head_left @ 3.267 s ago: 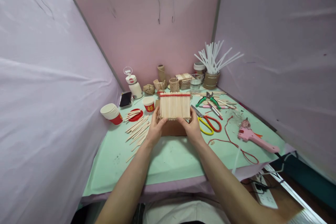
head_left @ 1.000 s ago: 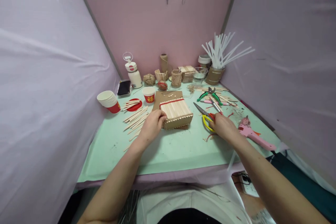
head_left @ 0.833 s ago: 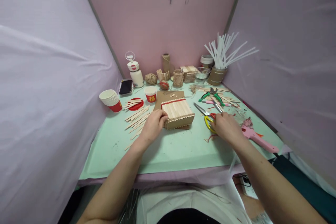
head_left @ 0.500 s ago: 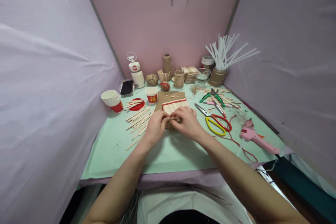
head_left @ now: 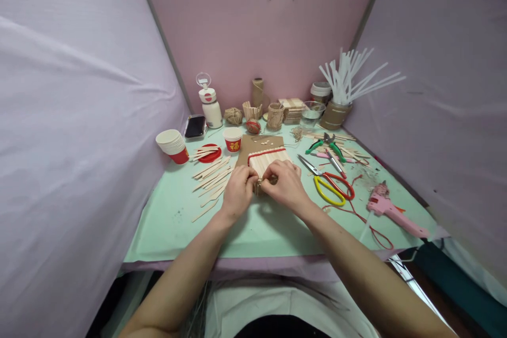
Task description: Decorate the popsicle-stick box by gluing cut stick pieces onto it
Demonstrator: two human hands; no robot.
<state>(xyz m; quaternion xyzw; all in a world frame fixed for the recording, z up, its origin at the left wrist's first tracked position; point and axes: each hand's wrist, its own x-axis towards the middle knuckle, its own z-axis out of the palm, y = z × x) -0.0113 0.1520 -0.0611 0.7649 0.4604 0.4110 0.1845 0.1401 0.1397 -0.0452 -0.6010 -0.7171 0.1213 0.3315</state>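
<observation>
My left hand is closed, thumb and fingertips pinched at the near edge of a small craft-stick piece with a red cord along its far side. Opposite it, my right hand is also closed, its fingertips bent down at the same edge. The two sets of fingertips nearly meet over a small brown twine-like part. What exactly they pinch is mostly hidden by the fingers. Under and behind the stick piece lies a brown cardboard sheet with small wood chips on it.
Loose craft sticks and a red-and-white paper cup are on the left. To the right lie scissors, green-handled pliers and a pink glue gun. A bottle and twine balls stand at the back.
The view has shifted slightly, so the table things appear farther right. My right fingertips have curled down more at the near edge; my left hand keeps its pinch there.
</observation>
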